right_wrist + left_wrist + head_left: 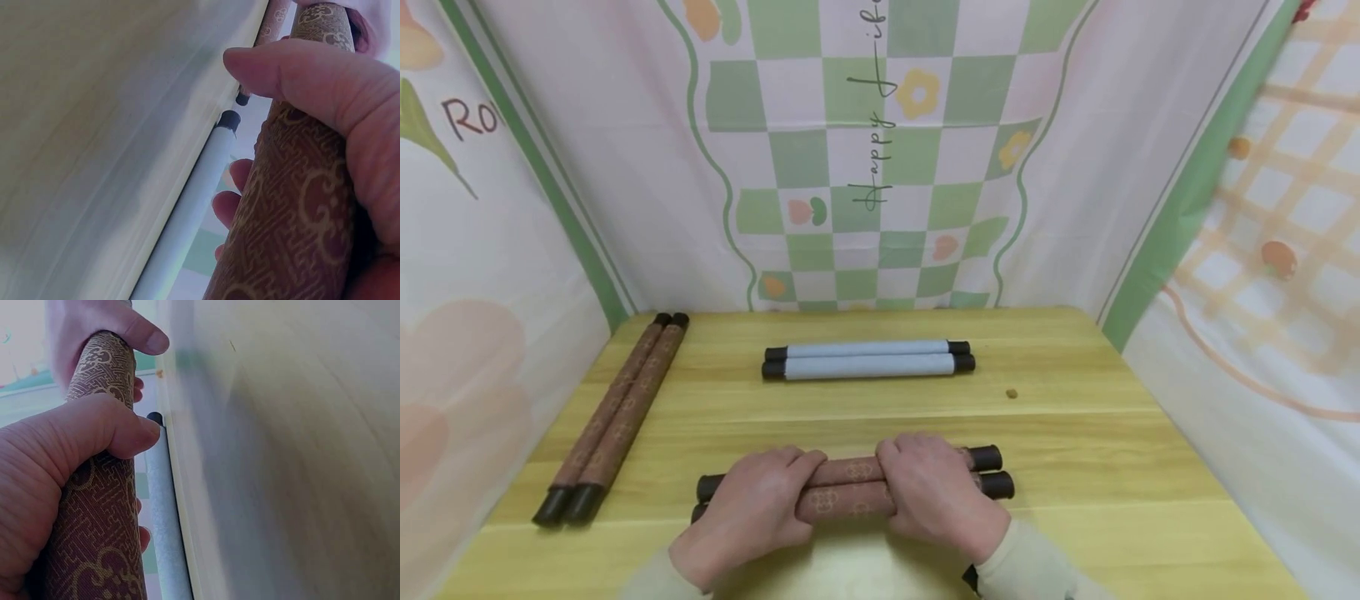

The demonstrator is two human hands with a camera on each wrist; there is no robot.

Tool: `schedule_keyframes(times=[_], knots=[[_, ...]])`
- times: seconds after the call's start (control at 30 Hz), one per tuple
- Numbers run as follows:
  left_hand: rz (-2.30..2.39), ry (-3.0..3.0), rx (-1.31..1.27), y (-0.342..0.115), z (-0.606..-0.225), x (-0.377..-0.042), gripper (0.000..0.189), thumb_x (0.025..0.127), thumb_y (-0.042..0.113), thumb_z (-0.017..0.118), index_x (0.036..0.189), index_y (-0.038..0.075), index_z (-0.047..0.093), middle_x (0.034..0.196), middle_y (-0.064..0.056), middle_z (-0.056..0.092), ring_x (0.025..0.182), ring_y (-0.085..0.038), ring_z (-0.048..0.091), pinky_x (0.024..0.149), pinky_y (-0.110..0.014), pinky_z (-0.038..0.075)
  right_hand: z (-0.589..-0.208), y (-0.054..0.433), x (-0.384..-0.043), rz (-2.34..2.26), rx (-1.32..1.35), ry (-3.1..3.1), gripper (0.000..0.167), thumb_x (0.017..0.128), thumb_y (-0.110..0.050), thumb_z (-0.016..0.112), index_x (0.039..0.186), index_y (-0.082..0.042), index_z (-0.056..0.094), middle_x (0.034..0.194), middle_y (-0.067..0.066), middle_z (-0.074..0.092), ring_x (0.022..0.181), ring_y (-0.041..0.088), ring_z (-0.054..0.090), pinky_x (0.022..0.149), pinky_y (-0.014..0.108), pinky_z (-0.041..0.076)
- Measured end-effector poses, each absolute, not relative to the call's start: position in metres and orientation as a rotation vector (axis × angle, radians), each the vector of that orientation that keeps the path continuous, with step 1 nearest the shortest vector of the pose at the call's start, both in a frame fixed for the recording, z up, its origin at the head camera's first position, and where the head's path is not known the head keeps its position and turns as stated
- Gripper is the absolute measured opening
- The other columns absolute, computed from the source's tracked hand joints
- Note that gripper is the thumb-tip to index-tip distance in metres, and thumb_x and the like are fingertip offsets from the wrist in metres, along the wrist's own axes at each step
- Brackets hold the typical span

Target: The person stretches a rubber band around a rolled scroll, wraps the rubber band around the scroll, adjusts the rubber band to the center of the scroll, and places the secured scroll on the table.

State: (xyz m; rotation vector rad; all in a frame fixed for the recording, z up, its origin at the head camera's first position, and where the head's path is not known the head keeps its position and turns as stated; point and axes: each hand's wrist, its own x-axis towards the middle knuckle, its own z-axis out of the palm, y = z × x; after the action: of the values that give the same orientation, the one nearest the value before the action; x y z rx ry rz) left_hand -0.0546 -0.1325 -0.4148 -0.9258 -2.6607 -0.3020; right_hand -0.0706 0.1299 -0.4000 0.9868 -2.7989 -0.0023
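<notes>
I grip the brown rolls [847,502] with left hand [760,498] and right hand [936,490], fingers curled round, long axis nine to three o'clock, blue rolls [868,367] at twelve.

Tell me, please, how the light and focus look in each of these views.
Head view: fairly even light, pale glare on the yellowish wooden tabletop at bottom centre; left wrist view: brown patterned fabric roll crisp, broad soft shadow across the tabletop; right wrist view: tabletop dim, its grain blurred.
</notes>
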Motion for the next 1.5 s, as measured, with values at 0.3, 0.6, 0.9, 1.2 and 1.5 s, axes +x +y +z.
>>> schedule_keyframes(times=[0.3,0.6,0.9,1.2,1.5], knots=[[-0.323,-2.697,-0.947,-0.129,-0.414,-0.054,0.064,0.065,0.032,0.084,0.124,0.011,0.071,0.1,0.001,0.073,0.081,-0.012,0.066,0.071,-0.034,0.058,-0.4,0.121,-0.068,0.01,0.994,-2.811,0.055,0.062,-0.044,0.09,0.097,-0.016,0.058,0.084,-0.003,0.061,0.076,0.016,0.06,0.073,0.037,0.056],[-0.334,-2.691,-0.96,-0.125,-0.414,-0.055,0.06,0.065,0.031,0.083,0.121,0.013,0.071,0.096,0.002,0.072,0.08,-0.012,0.065,0.069,-0.034,0.057,-0.405,0.113,-0.067,0.014,1.021,-2.704,0.05,0.067,-0.048,0.085,0.095,-0.016,0.06,0.078,-0.004,0.059,0.068,0.015,0.058,0.063,0.034,0.053],[-0.332,-2.722,-0.961,-0.126,-0.415,-0.055,0.061,0.067,0.033,0.084,0.122,0.012,0.071,0.097,0.002,0.072,0.08,-0.012,0.065,0.069,-0.034,0.057,-0.401,0.115,-0.066,0.071,1.008,-2.848,0.085,0.065,-0.074,0.084,0.12,-0.013,0.063,0.099,0.001,0.069,0.087,0.019,0.067,0.078,0.041,0.059],[-0.338,-2.736,-0.901,-0.138,-0.406,-0.06,0.065,0.063,0.029,0.083,0.125,0.011,0.071,0.098,0.003,0.071,0.08,-0.011,0.065,0.068,-0.033,0.057,-0.392,0.14,-0.08,0.041,0.949,-2.805,0.069,0.063,-0.051,0.091,0.115,-0.013,0.067,0.094,0.002,0.07,0.086,0.021,0.068,0.077,0.045,0.058],[-0.232,-2.787,-0.837,-0.138,-0.407,-0.069,0.065,0.066,0.029,0.088,0.125,0.01,0.068,0.103,-0.003,0.073,0.087,-0.019,0.068,0.078,-0.041,0.059,-0.395,0.144,-0.087,0.052,0.924,-2.74,0.047,0.064,-0.038,0.087,0.099,-0.017,0.064,0.087,-0.001,0.066,0.081,0.019,0.066,0.075,0.042,0.057]])
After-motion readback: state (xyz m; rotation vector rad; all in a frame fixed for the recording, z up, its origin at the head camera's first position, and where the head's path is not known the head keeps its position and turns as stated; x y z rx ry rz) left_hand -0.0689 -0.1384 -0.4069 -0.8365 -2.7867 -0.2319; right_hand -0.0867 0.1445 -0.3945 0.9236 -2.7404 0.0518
